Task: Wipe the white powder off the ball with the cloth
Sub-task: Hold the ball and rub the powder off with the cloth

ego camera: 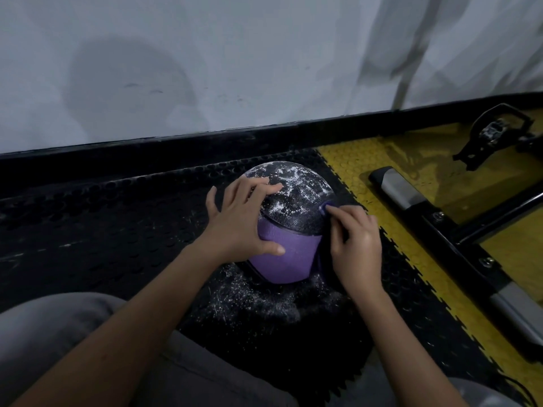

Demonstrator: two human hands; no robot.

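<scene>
A black and purple ball (293, 207) rests on the black floor mat, its dark upper panel speckled with white powder. My left hand (244, 218) lies spread over the ball's left side, thumb on the purple panel, fingers on the powdered top. My right hand (355, 245) presses a dark purple cloth (324, 208) against the ball's right side; only a fold of the cloth shows above and below the fingers.
White powder (258, 295) is scattered on the black studded mat (102, 224) in front of the ball. Yellow floor tiles (417, 183) with a metal machine frame (440, 230) lie to the right. A white wall (205, 69) stands just behind. My knees are at the bottom.
</scene>
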